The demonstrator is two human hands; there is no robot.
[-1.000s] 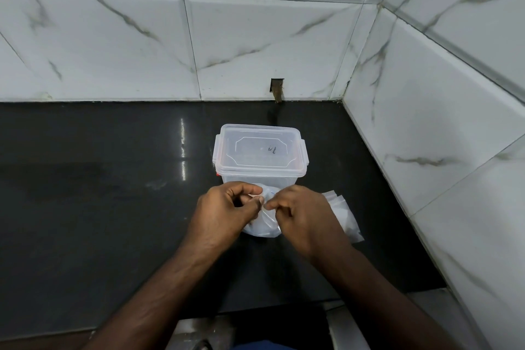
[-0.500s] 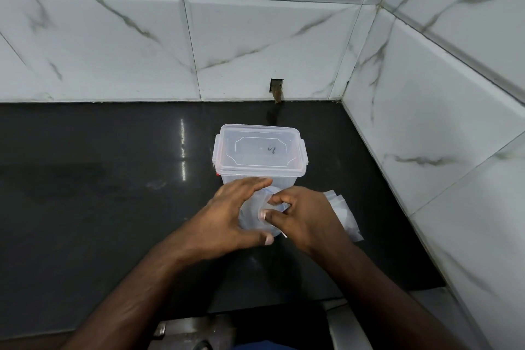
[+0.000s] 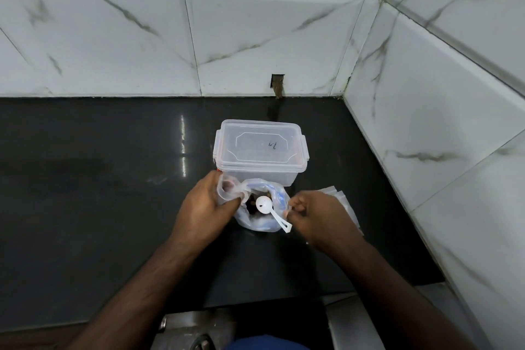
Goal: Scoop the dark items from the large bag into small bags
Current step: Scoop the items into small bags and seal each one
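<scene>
Walls of white marbled tile (image 3: pixel 255 37) are closing the dark bench (image 3: pixel 85 179) along its far edge and its right edge, meeting in a corner at the far right. The near edge is running just in front of the person, with a metal fitting showing below it. The whole left part of the bench is lying bare and glossy, giving wide room on that side; to the right, the wall is standing close behind the things.

1 clear lidded container (image 3: pixel 260 150) is sitting mid-bench, its lid on and a small dark mark showing on it. Touching its near side, 1 large bag (image 3: pixel 257 221) of thin clear plastic is standing with its mouth pulled open, and dark items (image 3: pixel 251 203) are showing down inside it. 1 white scoop (image 3: pixel 267 207) is resting in the mouth, bowl over the dark items and handle sticking out toward the near right rim. A flat stack of small bags (image 3: pixel 345 202) is lying just right of the large bag, partly hidden, so the count cannot be told.

2 hands are working at the bag's mouth. The left hand (image 3: pixel 204 213) is curling round the left rim, bunching plastic between thumb and fingers. The right hand (image 3: pixel 315 216) is curled too, pinching the right rim beside the scoop's handle.
</scene>
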